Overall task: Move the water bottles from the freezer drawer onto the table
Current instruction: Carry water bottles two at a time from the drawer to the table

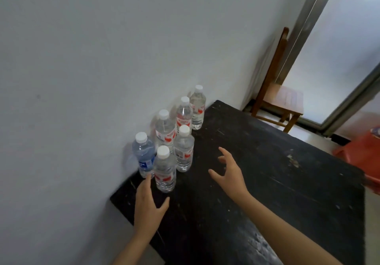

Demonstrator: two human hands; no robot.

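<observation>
Left grip (151,201): fingers apart and loose, holding nothing. The fingertips are just beside the foot of the nearest bottle (164,170) and the blue-label bottle (144,155). Too blurry to tell if they touch. Right grip (230,172): spread wide, empty, hovering over the worktop (277,182), near the red-label bottle (183,151) but apart from it.

Six water bottles (165,129) stand upright and capped, bunched at the worktop's wall-side edge against the wall (102,59). Freezer drawer not in view, so I can't say what's left in it.

My read is the release step, with both grips free of the load. To do it well I lift both grips up and back, no sideways sweep, because the cluster is tight and one knock could topple several. Further bottles should go on the bare worktop to the right, away from the near corner. I'd hold them round the body, since they're likely cold and slick.

A chair (275,92) and a red stool (362,151) sit beyond.
</observation>
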